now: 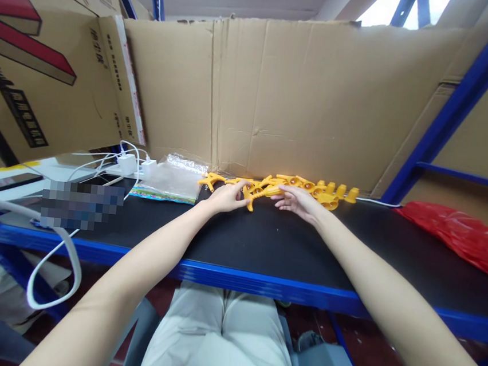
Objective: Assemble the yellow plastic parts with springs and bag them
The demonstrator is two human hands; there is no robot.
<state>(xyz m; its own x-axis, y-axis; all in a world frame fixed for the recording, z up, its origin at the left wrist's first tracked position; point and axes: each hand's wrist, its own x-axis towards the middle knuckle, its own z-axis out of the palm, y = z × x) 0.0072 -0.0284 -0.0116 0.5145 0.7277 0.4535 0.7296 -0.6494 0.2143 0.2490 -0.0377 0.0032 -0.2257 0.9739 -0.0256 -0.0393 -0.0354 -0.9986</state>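
A slim yellow plastic piece [264, 192] lies between my two hands, over the black tabletop. It has a branched end on the left and widens toward the right. My left hand [227, 197] is closed on the branched end, thumb and fingers pinching it. At the wider end, my right hand [300, 204] grips the piece between thumb and forefinger, its other fingers loosely curled. Behind both hands lies a pile of similar yellow plastic pieces [308, 184], several with round hollow ends. To the right, several yellow cup-shaped ends [350, 194] point up. Another branched yellow part [212, 180] sits left of my left hand.
Clear plastic bags [175, 179] lie to the left, beside white chargers [127, 164] and cables. A red plastic bag [459, 235] rests at the right. Cardboard [321, 98] walls the back; a blue metal edge [260, 282] runs along the front.
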